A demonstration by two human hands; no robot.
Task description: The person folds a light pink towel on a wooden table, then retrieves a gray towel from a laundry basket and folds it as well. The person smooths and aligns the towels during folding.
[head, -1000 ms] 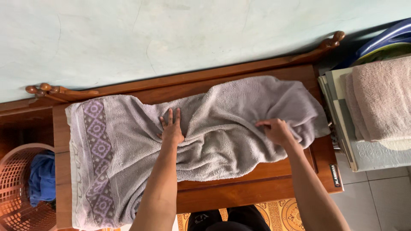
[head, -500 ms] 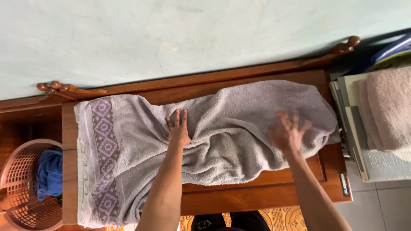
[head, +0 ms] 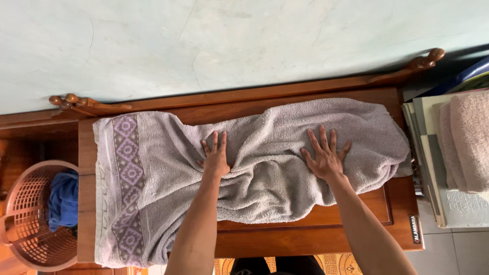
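Seen from the head camera, both hands, the left hand [head: 216, 159] and right hand [head: 324, 157], press flat with fingers spread (gripping nothing) on a rumpled grey towel [head: 265, 173] lying lengthwise, left to right, across a wooden table [head: 316, 234].

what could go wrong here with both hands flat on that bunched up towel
The grey towel is heavily wrinkled between the left hand and right hand; pressing may set creases rather than flatten them. Its patterned end hangs over the wooden table edge, so it may slide off towards the basket.
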